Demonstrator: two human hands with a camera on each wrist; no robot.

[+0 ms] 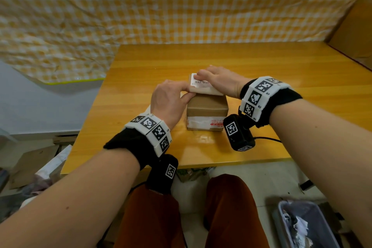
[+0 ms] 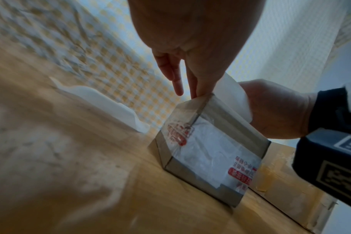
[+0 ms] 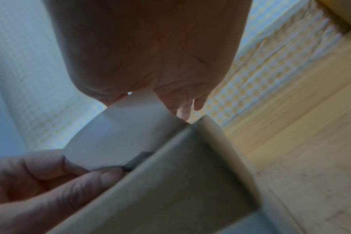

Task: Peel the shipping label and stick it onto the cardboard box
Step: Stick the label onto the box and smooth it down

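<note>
Wooden table (image 1: 261,78), label (image 1: 201,84) atop box (image 1: 207,110), under right hand (image 1: 219,80), left hand (image 1: 169,100) pinching edge

The head camera looks down at the counter (image 1: 261,70). Both wrist cameras sit low and close, looking up. All three see the box (image 1: 205,106).

The white shipping label (image 1: 198,82) on top of the small brown cardboard box (image 1: 206,106) shows the printed digits "032 038" just below the right hand's fingers (image 1: 201,75); the smaller lines around them are too blurred to read. Red printed characters on the white sticker (image 2: 210,152) on the box's side cannot be made out.
</note>
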